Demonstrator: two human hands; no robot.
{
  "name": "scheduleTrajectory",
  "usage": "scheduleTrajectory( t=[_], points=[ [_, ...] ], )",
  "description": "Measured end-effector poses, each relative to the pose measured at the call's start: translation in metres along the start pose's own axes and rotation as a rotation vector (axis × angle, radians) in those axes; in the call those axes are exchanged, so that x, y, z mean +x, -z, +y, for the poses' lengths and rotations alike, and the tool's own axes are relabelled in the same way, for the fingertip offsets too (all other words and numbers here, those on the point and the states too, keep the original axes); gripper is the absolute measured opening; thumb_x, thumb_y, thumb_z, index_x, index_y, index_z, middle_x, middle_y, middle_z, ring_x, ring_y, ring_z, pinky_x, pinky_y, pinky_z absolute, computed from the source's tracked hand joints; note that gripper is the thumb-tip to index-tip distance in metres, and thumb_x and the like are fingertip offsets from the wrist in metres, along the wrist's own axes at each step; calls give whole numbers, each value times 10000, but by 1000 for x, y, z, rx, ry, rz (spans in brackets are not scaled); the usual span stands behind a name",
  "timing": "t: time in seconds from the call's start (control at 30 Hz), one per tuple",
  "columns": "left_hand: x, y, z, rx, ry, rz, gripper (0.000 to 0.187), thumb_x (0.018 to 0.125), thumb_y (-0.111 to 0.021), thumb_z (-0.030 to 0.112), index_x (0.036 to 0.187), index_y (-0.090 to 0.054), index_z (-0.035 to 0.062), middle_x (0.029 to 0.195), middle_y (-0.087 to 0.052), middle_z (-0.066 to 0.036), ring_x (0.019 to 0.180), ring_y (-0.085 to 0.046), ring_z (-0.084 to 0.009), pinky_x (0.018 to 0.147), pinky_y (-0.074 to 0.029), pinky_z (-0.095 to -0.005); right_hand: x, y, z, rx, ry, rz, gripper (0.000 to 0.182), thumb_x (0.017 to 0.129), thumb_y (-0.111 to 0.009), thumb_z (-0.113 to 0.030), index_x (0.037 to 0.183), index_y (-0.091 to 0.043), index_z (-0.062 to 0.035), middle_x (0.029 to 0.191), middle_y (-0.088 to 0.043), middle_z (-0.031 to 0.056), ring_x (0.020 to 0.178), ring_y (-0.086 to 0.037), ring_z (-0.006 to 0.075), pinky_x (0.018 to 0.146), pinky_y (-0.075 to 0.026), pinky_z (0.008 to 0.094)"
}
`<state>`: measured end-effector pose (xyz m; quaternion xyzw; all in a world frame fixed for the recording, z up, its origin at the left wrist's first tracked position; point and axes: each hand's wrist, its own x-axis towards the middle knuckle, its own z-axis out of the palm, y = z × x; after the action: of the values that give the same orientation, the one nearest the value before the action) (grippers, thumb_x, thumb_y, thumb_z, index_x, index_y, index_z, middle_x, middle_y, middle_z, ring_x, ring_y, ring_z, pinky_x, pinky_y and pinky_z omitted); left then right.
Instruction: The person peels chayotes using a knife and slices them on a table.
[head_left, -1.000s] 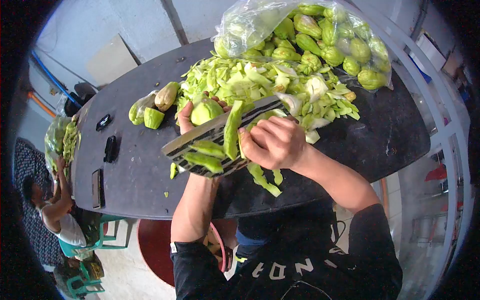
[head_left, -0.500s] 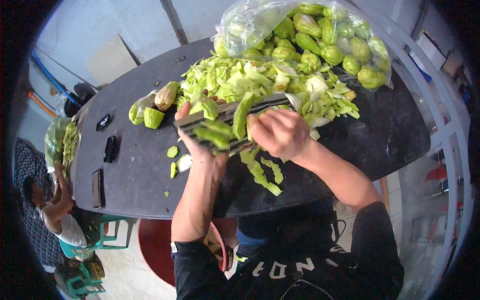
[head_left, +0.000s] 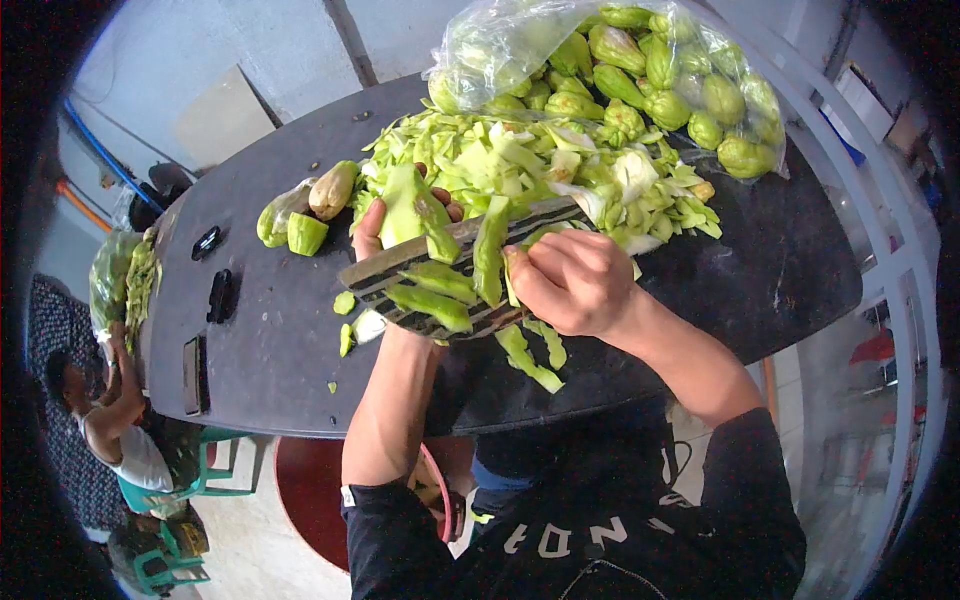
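Note:
My left hand holds a partly peeled chayote behind a wide knife blade, its fingers wrapped round the far side. Fingers of my right hand are closed round the knife's handle end, which they hide. Strips of green peel cling to the blade. Just below it, more peel strips lie on the dark table. Behind both hands spreads a big heap of pale green slices and peels.
A clear plastic bag of chayotes lies at the back right. Several chayotes sit left of the heap. Dark objects lie on the table's left side. Another person sits at far left, beside a bag of greens.
The knife blade has tilted and shifted slightly down, and more of the chayote in my left hand shows above it. My right hand has moved slightly right and down.

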<state>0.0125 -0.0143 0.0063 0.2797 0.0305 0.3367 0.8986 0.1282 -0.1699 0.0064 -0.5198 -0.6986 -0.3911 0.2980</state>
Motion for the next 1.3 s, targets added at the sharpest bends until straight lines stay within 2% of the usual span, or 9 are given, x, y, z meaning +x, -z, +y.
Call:
scheduleTrajectory(
  t=[0.23, 0.3, 0.43, 0.7, 0.77, 0.9, 1.03, 1.23, 1.3],
  points=[
    [-2, -2, 1, -92, 53, -96, 548, 888, -521, 422, 1277, -537, 37, 992, -636, -143, 889, -635, -254, 764, -548, -366, -2, -3, -2, -14, 3, -2, 139, 759, -641, -129, 865, -590, -56, 629, -508, -8, 557, -593, 146, 468, -494, 288],
    [-11, -18, -6, 98, -97, 176, 561, 887, -515, 446, 1278, -550, 46, 1063, -637, -145, 921, -635, -260, 828, -533, -396, -7, -13, 7, -46, -53, 7, 135, 767, -639, -127, 873, -584, -63, 632, -520, 1, 555, -604, 163, 467, -497, 300],
    [-16, -36, -8, 103, -83, 139, 571, 900, -482, 484, 1267, -572, 55, 1097, -649, -108, 1008, -621, -253, 885, -513, -413, -12, -11, 23, -55, -164, -56, 133, 771, -633, -112, 876, -579, -51, 618, -536, 15, 552, -616, 185, 482, -511, 323],
    [-6, -18, -7, 88, -62, 143, 516, 885, -515, 454, 1215, -593, 64, 990, -669, -88, 875, -652, -235, 791, -537, -388, -6, -13, 12, 47, -97, 11, 97, 803, -599, -117, 879, -570, -63, 626, -558, 23, 568, -646, 197, 495, -525, 339],
    [-9, -19, -8, 135, -37, 171, 499, 877, -524, 438, 1194, -594, 59, 976, -662, -88, 843, -650, -225, 747, -535, -365, -11, -20, 28, -54, -339, -184, 65, 839, -582, -112, 855, -528, -78, 632, -596, 64, 566, -665, 255, 490, -534, 382],
    [-3, -6, -4, 31, 51, -171, 548, 862, -570, 422, 1235, -555, 20, 1025, -640, -113, 891, -621, -212, 761, -536, -337, -20, -19, 40, -29, -509, -231, 190, 832, -648, -141, 914, -489, -75, 677, -652, 112, 602, -669, 342, 512, -536, 459],
    [-2, -11, -4, -88, 22, 116, 529, 893, -560, 430, 1209, -541, 6, 1058, -612, -173, 938, -596, -251, 815, -499, -337, -18, -14, 35, -5, -540, -202, 276, 807, -703, -158, 946, -479, -78, 745, -662, 140, 671, -678, 340, 537, -533, 466],
    [-4, -8, -4, 22, 39, 237, 519, 839, -589, 485, 1097, -612, 36, 1049, -640, -135, 978, -600, -253, 877, -488, -394, -10, -15, 14, -64, -104, 33, 118, 761, -635, -108, 854, -581, -59, 638, -523, 7, 581, -604, 168, 490, -503, 320],
    [4, 11, -3, -154, 156, 21, 507, 865, -541, 480, 1061, -601, 16, 1016, -638, -146, 900, -626, -270, 836, -521, -409, -3, -14, 2, -90, 12, 59, 132, 767, -631, -126, 882, -603, -66, 648, -517, -11, 583, -587, 139, 477, -479, 289]
  ],
)
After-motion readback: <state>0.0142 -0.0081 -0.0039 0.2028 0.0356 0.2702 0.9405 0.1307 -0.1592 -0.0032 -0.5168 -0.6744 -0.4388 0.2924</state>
